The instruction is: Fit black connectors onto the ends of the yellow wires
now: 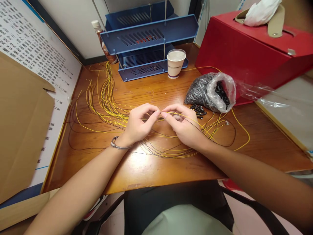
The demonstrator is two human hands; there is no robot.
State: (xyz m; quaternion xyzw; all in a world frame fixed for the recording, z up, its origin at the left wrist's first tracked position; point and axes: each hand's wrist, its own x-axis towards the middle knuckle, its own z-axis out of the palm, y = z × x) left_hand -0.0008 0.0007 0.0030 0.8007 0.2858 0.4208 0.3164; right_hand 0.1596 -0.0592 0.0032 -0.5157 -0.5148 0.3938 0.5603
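Note:
Both hands meet fingertip to fingertip over the middle of a wooden table (156,169). My left hand (139,122), with a metal bangle on the wrist, pinches a thin yellow wire (168,115). My right hand (183,125) pinches the same wire just to its right. What sits between the fingertips is too small to make out. A spread of yellow and black wires (107,98) lies under and left of the hands. Small black parts (199,111) lie loose right of my right hand, beside a plastic bag (210,93) full of them.
A paper cup (175,63) and a blue stacked tray rack (149,42) stand at the back, with a bottle (104,40) beside the rack. A red box (246,52) fills the back right. A cardboard sheet (22,130) and a printed board (39,58) line the left edge.

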